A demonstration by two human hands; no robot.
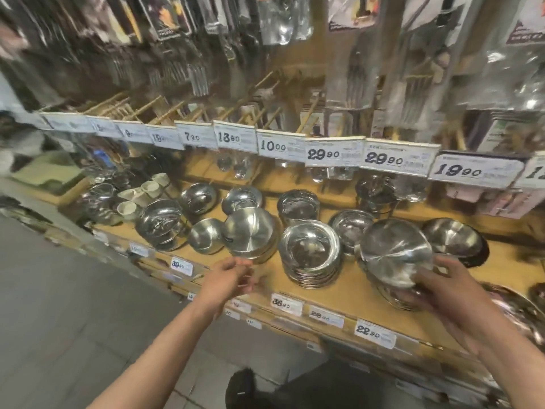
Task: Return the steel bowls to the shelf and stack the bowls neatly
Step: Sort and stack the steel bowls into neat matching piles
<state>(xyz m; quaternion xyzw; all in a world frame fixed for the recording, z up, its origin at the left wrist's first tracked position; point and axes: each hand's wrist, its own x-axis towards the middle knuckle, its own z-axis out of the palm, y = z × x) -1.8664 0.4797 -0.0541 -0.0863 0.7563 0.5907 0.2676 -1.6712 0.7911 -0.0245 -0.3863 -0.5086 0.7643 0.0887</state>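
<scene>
Two hands reach toward my shelf [339, 293]. Right hand [439, 286] grips an upturned bowl [395, 252] atop a stack at the shelf's front, fingers curled round its rim. Left hand [228, 280] hovers free, fingers loosely curled.

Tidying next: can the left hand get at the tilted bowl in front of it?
Probably yes: the left hand hovers empty just below the tilted bowl, with only bare shelf edge between them.

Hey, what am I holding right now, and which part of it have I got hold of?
Your right hand holds a tilted steel bowl by its lower right rim, atop a stack. Your left hand holds nothing.
</scene>
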